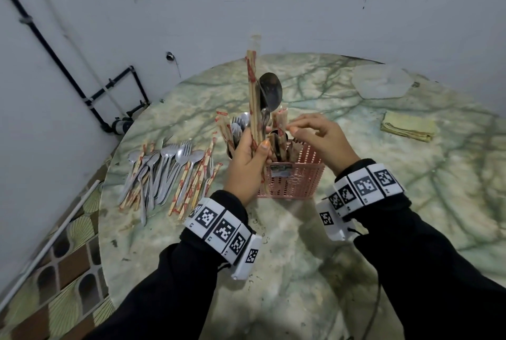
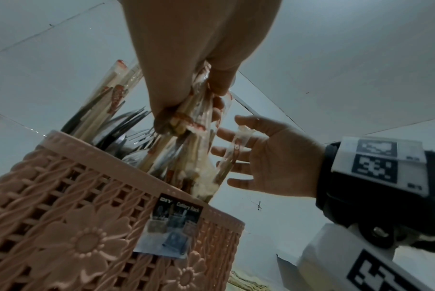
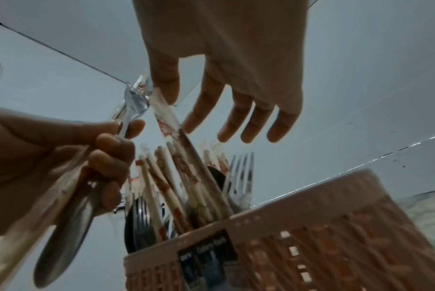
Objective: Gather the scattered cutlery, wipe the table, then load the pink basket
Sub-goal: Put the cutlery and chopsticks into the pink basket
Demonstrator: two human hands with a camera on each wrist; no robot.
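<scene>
Left hand grips a bundle of wrapped chopsticks and a spoon above the pink basket. Right hand, fingers loose, touches a packet there. Loading's underway, I'd say; next, drop the bundle between the upright pieces already crowding the basket. More cutlery waits at left, a cloth far right.

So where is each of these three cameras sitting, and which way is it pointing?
Head: worn on the head, looking down at the table, the pink basket and both hands and black sleeves.
Left wrist: on the left wrist, low, looking up along the left hand gripping cutlery; right hand beyond.
Right wrist: on the right wrist, looking up past the open right hand; left hand at left.
Shared: all three show the basket and both hands.
</scene>
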